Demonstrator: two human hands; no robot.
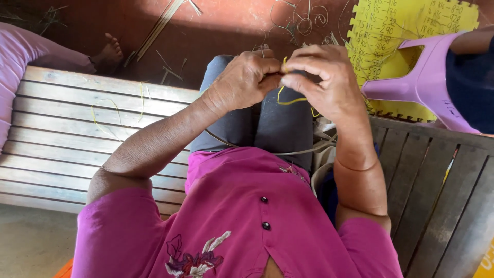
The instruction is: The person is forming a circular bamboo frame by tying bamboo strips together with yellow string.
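Both hands meet above the knees: the left hand (242, 80) and right hand (321, 77) pinch one yellow strand (290, 101), whose loose length curls downward below the right grip.

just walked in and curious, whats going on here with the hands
A person in a magenta top sits on a slatted wooden bench. The left hand and right hand meet over the knees, pinching a thin yellow strand that loops down between them. More loose strands lie on the bench. A pink plastic stool and a yellow foam mat sit to the right.
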